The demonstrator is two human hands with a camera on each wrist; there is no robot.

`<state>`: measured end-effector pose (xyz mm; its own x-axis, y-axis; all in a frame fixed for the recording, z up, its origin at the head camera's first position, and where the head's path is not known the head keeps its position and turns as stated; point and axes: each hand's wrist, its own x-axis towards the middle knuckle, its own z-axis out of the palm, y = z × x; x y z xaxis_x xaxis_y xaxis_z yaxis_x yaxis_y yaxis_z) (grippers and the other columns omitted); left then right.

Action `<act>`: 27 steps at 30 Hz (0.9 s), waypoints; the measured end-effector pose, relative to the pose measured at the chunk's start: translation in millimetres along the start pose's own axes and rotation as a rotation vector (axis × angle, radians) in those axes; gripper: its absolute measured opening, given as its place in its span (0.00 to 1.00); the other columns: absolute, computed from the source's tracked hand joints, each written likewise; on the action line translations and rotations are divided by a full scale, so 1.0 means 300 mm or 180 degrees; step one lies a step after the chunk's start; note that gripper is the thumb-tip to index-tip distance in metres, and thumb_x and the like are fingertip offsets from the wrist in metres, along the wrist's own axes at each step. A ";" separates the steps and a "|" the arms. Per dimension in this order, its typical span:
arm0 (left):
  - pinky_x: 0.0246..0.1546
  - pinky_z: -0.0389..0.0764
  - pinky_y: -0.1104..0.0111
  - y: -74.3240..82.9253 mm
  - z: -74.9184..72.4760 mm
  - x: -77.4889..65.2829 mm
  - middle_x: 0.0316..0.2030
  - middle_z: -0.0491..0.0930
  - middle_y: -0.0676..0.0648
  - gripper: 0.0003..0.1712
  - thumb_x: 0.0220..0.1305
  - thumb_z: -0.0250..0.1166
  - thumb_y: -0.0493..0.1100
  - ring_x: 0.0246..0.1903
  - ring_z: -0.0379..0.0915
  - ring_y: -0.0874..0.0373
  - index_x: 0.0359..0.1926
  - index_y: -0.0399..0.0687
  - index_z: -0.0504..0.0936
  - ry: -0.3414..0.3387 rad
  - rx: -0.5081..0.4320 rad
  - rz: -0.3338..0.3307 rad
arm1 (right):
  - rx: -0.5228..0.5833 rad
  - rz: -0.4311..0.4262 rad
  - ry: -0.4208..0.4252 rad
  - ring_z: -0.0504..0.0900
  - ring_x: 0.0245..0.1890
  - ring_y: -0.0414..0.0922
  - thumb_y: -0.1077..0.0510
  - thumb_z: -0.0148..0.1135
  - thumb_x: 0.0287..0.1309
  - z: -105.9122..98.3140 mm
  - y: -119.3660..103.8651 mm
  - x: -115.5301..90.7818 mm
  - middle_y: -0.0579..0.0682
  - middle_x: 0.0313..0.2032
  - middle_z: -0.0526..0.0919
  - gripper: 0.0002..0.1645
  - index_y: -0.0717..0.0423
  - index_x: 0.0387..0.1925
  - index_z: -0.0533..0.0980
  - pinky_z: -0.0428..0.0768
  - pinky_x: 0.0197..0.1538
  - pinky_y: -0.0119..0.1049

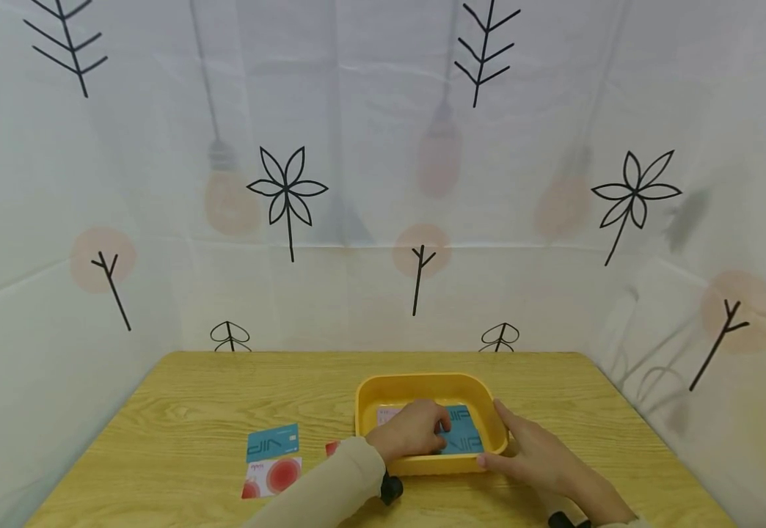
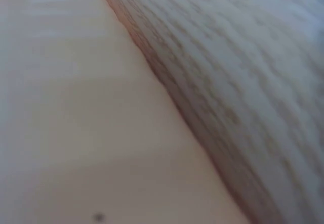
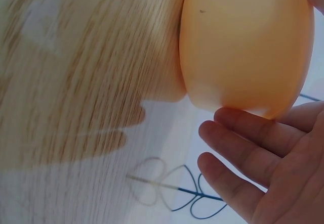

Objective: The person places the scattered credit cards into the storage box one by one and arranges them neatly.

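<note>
A yellow plastic tray [image 1: 432,465] stands on the wooden table, with a blue VIP card [image 1: 464,433] and a pinkish card [image 1: 386,415] lying inside. My left hand [image 1: 412,429] reaches over its front rim, fingers curled down at the cards; the hand covers what, if anything, they pinch. My right hand [image 1: 541,455] holds the tray's right end, thumb at the front corner and index finger on the side. In the right wrist view, the other fingers [image 3: 243,143] spread beside the tray's wall [image 3: 243,47]. The left wrist view shows only the tray's outer wall [image 2: 91,123] and tabletop.
Left of the tray, another blue VIP card [image 1: 273,443] lies on the table [image 1: 191,396] above a white card with red circles [image 1: 274,477]. A red-edged card [image 1: 332,447] peeks out beside my left sleeve [image 1: 337,484]. A patterned white curtain [image 1: 370,293] surrounds the table.
</note>
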<state>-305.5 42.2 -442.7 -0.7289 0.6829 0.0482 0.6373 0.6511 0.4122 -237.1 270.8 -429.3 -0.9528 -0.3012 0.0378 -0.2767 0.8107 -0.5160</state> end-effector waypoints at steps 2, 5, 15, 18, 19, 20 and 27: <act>0.32 0.75 0.75 0.000 -0.001 -0.001 0.32 0.79 0.57 0.10 0.58 0.68 0.40 0.29 0.72 0.69 0.43 0.51 0.84 0.0013 0.0026 0.0023 | -0.0004 -0.0006 0.0005 0.66 0.63 0.62 0.30 0.61 0.53 0.000 0.000 0.000 0.65 0.66 0.62 0.61 0.68 0.71 0.49 0.68 0.57 0.59; 0.31 0.74 0.75 0.002 -0.003 -0.002 0.30 0.78 0.57 0.10 0.59 0.67 0.40 0.27 0.70 0.69 0.43 0.49 0.84 0.0031 0.0043 0.0034 | -0.0028 -0.0019 0.0010 0.66 0.63 0.61 0.30 0.60 0.53 0.001 0.002 -0.001 0.65 0.66 0.62 0.62 0.68 0.71 0.49 0.68 0.57 0.58; 0.30 0.73 0.76 0.008 -0.012 -0.006 0.28 0.76 0.57 0.10 0.59 0.67 0.39 0.25 0.68 0.69 0.43 0.48 0.83 0.0061 0.0042 0.0053 | 0.0003 -0.0004 -0.0016 0.66 0.63 0.61 0.31 0.61 0.53 -0.003 -0.001 0.000 0.65 0.66 0.62 0.61 0.68 0.71 0.49 0.68 0.57 0.58; 0.30 0.73 0.75 0.009 -0.012 -0.007 0.27 0.75 0.58 0.10 0.59 0.67 0.39 0.25 0.68 0.69 0.43 0.49 0.83 0.0050 0.0034 0.0040 | 0.0009 0.0006 -0.0029 0.66 0.63 0.61 0.31 0.61 0.53 -0.003 -0.001 0.001 0.65 0.67 0.61 0.61 0.67 0.71 0.49 0.68 0.57 0.58; 0.30 0.73 0.75 0.008 -0.012 -0.006 0.28 0.75 0.58 0.10 0.59 0.67 0.40 0.25 0.68 0.69 0.43 0.49 0.83 0.0050 0.0033 0.0032 | 0.0006 0.0006 -0.0031 0.66 0.63 0.61 0.31 0.61 0.53 -0.003 -0.001 0.001 0.65 0.67 0.61 0.61 0.67 0.71 0.49 0.68 0.57 0.58; 0.31 0.73 0.75 0.008 -0.012 -0.006 0.28 0.75 0.58 0.10 0.59 0.67 0.40 0.25 0.68 0.69 0.43 0.49 0.83 0.0050 0.0030 0.0026 | 0.0004 0.0006 -0.0032 0.66 0.63 0.61 0.31 0.60 0.53 -0.003 -0.001 0.001 0.65 0.67 0.61 0.61 0.67 0.71 0.49 0.68 0.57 0.58; 0.31 0.73 0.75 0.006 -0.012 -0.005 0.29 0.76 0.58 0.10 0.59 0.67 0.40 0.26 0.68 0.69 0.43 0.49 0.83 0.0057 -0.0038 -0.0011 | -0.0031 0.0001 0.0000 0.66 0.63 0.61 0.30 0.60 0.53 -0.003 -0.001 -0.001 0.65 0.66 0.62 0.61 0.67 0.71 0.50 0.68 0.57 0.58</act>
<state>-304.1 41.0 -438.7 -0.7355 0.6746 0.0630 0.6318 0.6494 0.4232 -236.9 271.1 -428.5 -0.9529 -0.3009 0.0378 -0.2777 0.8156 -0.5077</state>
